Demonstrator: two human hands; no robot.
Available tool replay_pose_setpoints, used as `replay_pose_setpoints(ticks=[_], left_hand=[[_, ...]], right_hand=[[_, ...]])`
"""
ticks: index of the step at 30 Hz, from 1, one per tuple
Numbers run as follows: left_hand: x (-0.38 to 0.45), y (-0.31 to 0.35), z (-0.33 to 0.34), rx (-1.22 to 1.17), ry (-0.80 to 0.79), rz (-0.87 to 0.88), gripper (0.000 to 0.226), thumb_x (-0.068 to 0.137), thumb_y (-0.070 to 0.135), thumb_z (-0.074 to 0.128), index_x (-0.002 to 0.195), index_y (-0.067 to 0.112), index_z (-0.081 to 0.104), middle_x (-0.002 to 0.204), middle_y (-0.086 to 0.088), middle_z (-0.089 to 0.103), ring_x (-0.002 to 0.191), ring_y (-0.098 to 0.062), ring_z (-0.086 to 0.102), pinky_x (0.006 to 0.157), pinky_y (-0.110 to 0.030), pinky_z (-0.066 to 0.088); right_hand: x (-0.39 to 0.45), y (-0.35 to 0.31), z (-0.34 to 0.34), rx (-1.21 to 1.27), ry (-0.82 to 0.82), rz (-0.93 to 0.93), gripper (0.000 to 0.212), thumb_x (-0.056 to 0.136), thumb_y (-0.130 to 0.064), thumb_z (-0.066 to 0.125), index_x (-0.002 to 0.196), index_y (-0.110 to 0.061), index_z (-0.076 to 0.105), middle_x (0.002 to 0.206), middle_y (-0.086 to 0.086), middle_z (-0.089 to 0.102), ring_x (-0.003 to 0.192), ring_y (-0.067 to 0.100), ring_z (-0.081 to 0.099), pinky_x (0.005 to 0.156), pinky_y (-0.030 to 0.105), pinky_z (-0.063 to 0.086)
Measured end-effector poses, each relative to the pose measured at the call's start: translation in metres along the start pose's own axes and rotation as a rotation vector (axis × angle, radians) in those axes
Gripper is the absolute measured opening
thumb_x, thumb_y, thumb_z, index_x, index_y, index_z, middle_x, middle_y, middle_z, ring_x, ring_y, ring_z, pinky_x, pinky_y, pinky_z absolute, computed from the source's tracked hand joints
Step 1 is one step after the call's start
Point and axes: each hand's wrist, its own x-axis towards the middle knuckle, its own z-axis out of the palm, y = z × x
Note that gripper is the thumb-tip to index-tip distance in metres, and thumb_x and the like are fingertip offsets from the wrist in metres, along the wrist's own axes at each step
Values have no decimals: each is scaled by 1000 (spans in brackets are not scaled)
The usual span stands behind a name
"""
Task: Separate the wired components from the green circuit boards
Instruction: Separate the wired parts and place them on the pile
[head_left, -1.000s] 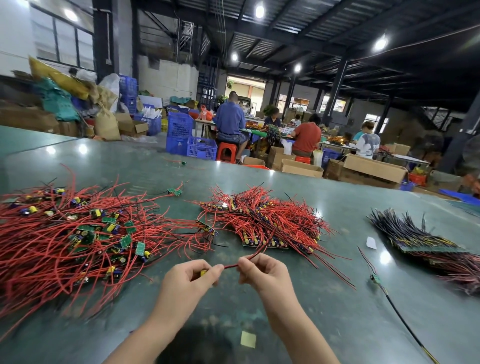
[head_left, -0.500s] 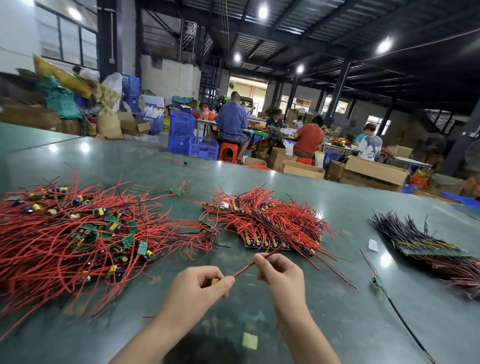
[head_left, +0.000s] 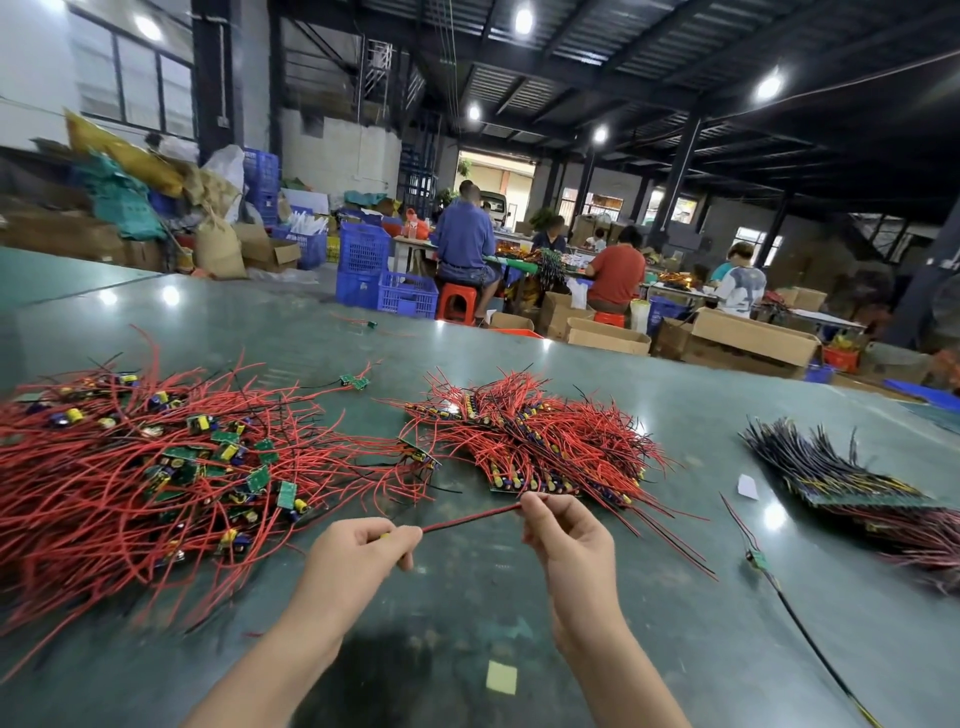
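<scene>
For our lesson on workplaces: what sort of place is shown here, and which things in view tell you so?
Most likely a factory or workshop hall for electronics handwork. Piles of red-wired circuit boards cover a large green table, people sit at other work tables, and cardboard boxes and blue crates stand around.

- A factory-style workshop or warehouse hall for hand sorting of electronics: a dark steel-beam ceiling (head_left: 597, 57) with round lamps hangs high over an open floor.
- A wide green tabletop (head_left: 519, 613) carries heaps of red wires (head_left: 78, 499) mixed with small green circuit boards (head_left: 258, 478), and a separate stack of black-wired boards (head_left: 841, 473).
- Farther back, several seated workers (head_left: 465, 244) sit on stools at another table piled with similar wiring.
- Blue plastic crates (head_left: 363, 270), open cardboard boxes (head_left: 748, 338) and stuffed sacks (head_left: 218, 249) stand stacked along the floor and wall.
- An open doorway (head_left: 493, 182) at the far end lets in daylight.
</scene>
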Motion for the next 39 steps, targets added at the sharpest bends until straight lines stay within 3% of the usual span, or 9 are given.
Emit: replay_pose_setpoints(ticks=[4,12,17,20,24,27,31,36,39], left_hand=[[0,1,2,28,-33,-40,40,81,32,65,45,18,59,44,5,36,46,-11,34,54,-26,27],[-1,4,-1,-31,-99,-109,37,82,37,64,49,20,62,42,8,35,38,-4,28,49,-25,25],[2,2,-4,57,-16,-11,39,82,31,66,45,20,60,46,2,38,45,-12,33,52,-25,27],[1,1,-3,81,-21,45,37,79,40,67,48,21,61,48,2,40,49,-13,35,58,-28,30],[1,3,0,-16,-122,-19,37,83,38,64,51,19,62,42,9,36,36,-4,31,47,-23,26],[1,6,0,-66,-159,-63,37,84,36,64,51,19,61,40,11,33,33,-3,31,47,-21,26],[2,4,-2,-70,-172,-89,37,84,37,63,52,19,61,41,11,34,32,-4,31,48,-21,26],[4,1,-7,18,-101,-67,38,84,37,63,49,22,63,41,9,36,37,-5,30,43,-21,25],[7,6,-13,70,-23,-50,38,87,41,61,52,24,64,43,8,42,49,-13,40,57,-26,32]], right_hand=[[-2,-1,0,29,49,10,13,84,-6,65,72,-9,64,55,-3,56,53,5,50,61,21,45],[2,-7,2,579,7,398,7,73,-12,63,76,-6,60,59,5,63,47,7,55,46,17,51],[6,-4,-5,260,25,280,8,73,-8,69,66,-10,70,60,2,60,50,5,51,51,15,50],[6,-7,-3,416,10,362,3,66,-10,68,66,-8,70,57,2,62,45,5,53,46,15,50],[6,-10,1,709,3,429,10,56,-14,74,62,-8,69,57,3,60,45,8,55,46,16,51],[4,-10,1,793,-36,420,36,32,-12,92,60,-8,70,58,3,57,44,9,54,46,14,49],[4,-11,1,736,-31,433,6,60,-14,71,59,-8,69,58,3,58,44,8,54,45,15,50],[5,-3,0,643,-24,450,10,70,-15,64,71,-7,70,63,4,62,52,10,54,47,17,51],[9,0,-6,689,24,497,13,74,-16,62,80,-6,68,68,6,61,58,13,49,46,19,50]])
